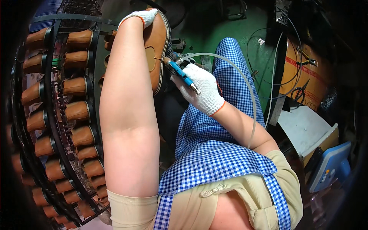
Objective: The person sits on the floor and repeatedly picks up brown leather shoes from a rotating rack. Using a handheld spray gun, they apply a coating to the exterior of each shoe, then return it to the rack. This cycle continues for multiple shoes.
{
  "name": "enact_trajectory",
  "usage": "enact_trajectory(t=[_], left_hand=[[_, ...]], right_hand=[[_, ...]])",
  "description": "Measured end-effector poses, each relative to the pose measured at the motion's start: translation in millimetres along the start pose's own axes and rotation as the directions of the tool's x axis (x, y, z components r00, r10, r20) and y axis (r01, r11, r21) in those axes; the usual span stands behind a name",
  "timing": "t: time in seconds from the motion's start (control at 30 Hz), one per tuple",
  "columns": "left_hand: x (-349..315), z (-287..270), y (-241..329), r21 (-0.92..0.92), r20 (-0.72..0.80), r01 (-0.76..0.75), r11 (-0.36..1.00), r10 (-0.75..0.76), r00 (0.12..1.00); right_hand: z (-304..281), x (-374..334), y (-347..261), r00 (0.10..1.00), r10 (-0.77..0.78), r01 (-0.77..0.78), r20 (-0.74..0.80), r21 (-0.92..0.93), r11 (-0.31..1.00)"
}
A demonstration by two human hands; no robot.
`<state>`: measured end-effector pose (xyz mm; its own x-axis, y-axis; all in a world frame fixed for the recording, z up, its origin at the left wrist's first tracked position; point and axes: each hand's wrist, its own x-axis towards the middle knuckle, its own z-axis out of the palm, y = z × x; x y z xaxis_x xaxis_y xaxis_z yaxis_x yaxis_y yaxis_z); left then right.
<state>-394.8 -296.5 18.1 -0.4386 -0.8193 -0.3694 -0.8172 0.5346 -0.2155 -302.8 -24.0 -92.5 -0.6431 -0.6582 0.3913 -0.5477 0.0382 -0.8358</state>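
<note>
A brown leather shoe [158, 36] with light stitching along its edge and a dark sole is held up in front of me, partly hidden behind my left forearm. My left hand [142, 16], in a white knit glove, grips its far end; most of the fingers are out of sight. My right hand [201, 86], gloved the same way, is closed around a slim blue hand tool [181, 73] with a brass-coloured tip. That tip points at the stitched edge of the shoe, touching it or very near. A clear hose [239, 71] curves from the tool past my right forearm.
Racks [57, 126] on the left carry rows of brown shoes [76, 86]. On the right are a cardboard box [306, 76] with pliers [306, 59] and scissors [299, 92], a white board [303, 128] and a blue device [330, 166]. A checked apron [218, 161] covers my lap.
</note>
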Motion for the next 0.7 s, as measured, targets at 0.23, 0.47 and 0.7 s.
enact_trajectory(t=[0.23,0.47,0.7], left_hand=[[6,6,-10,0.039,0.043,-0.033,0.999,0.032,0.999],[-49,-35,-42,-0.133,0.184,-0.151,0.98,0.174,0.968],[-217,21,-141,-0.594,-0.483,-0.597,0.539,0.355,0.801]], right_hand=[[-7,-14,-1,1.0,-0.002,0.002,0.009,0.023,1.0],[-15,3,44,0.945,0.317,-0.324,0.082,0.381,0.866],[26,-7,84,0.912,0.397,-0.382,0.106,0.574,0.725]])
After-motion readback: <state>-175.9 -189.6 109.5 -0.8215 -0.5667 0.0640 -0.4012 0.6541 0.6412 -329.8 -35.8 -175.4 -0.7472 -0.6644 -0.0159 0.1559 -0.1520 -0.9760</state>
